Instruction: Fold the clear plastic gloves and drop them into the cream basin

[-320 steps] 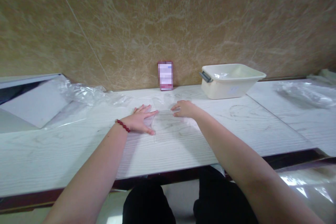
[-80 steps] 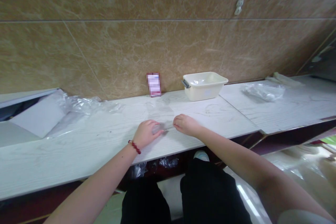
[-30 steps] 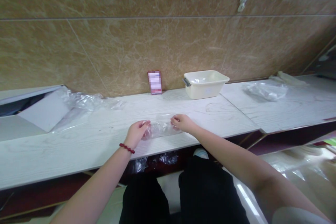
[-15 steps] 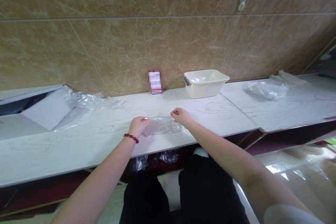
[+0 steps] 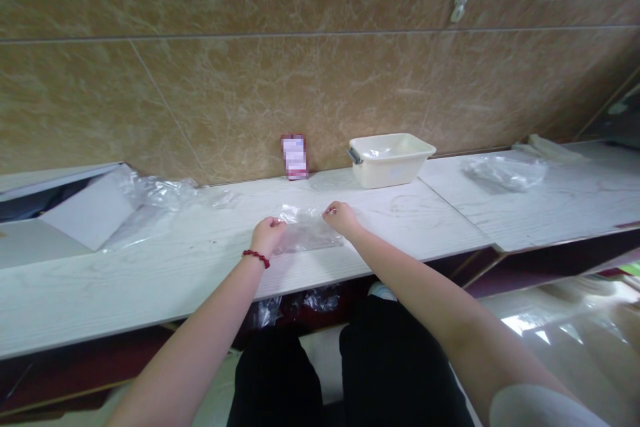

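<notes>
A clear plastic bag (image 5: pixel 313 235) lies spread on the white wood-grain counter (image 5: pixel 200 280) in front of me. My left hand (image 5: pixel 269 235), with a red bead bracelet at the wrist, pinches the bag's left side. At its upper right, my right hand (image 5: pixel 342 219) grips the bag between thumb and fingers. A strip of the film stands up behind and between both hands.
A cream plastic tub (image 5: pixel 390 170) with a grey handle stands by the wall, right of a small red-edged card (image 5: pixel 295 159). Crumpled clear bags (image 5: pixel 507 172) lie at right. An open white box (image 5: pixel 93 207) and more film (image 5: pixel 163 192) are at left.
The bag's far edge has risen and spread behind my hands. My left hand has shifted slightly right and away from me; my right hand has moved a little up.
</notes>
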Tool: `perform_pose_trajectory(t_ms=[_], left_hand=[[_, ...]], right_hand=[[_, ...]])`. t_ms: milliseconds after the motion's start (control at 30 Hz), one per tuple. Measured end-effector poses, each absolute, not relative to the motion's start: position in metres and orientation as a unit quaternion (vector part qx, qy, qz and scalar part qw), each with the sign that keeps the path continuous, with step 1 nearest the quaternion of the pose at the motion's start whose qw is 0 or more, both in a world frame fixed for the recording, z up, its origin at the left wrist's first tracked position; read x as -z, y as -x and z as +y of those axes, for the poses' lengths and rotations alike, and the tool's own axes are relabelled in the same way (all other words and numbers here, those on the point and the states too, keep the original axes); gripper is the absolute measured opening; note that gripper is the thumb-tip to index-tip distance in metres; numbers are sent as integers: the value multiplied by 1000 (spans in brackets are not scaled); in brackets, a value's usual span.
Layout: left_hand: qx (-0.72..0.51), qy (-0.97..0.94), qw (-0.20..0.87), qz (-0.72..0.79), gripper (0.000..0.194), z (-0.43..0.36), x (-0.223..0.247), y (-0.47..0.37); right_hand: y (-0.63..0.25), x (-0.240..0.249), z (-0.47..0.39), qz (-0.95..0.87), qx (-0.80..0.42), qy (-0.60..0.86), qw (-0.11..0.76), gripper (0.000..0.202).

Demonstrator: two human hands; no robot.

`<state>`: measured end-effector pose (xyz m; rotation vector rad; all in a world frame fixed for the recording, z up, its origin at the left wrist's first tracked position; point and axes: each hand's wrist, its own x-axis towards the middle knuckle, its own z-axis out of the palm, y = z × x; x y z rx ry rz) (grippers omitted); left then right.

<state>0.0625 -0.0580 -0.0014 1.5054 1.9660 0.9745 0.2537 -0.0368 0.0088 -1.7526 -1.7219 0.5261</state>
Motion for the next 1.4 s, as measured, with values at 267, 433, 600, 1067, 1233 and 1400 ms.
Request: perform_pose_trajectory(t_ms=[267,433,600,1067,1233,1400], left_hand=[[-396,-560,234,689,40,-54,11,-67],[-364,-611,218,668,26,-53,12,-67],[-359,-622,212,663,38,-60,6,-64],[-400,-499,423,642,58,-122,-2,-61],[-419,-479,449,627,51,-116,0,-64],[-391,-468,494,620,43,-115,-4,-63]], right_hand=[[-256,7,-30,-660,-177,643,346,25],[-257,15,-26,-651,-185,630,381,36],[-257,21,-24,-640,-189,631,394,39],[-260,20,-24,-635,-217,625,398,36],[-260,20,-24,-635,-218,620,407,35],[-260,18,-25,-631,-220,626,403,36]])
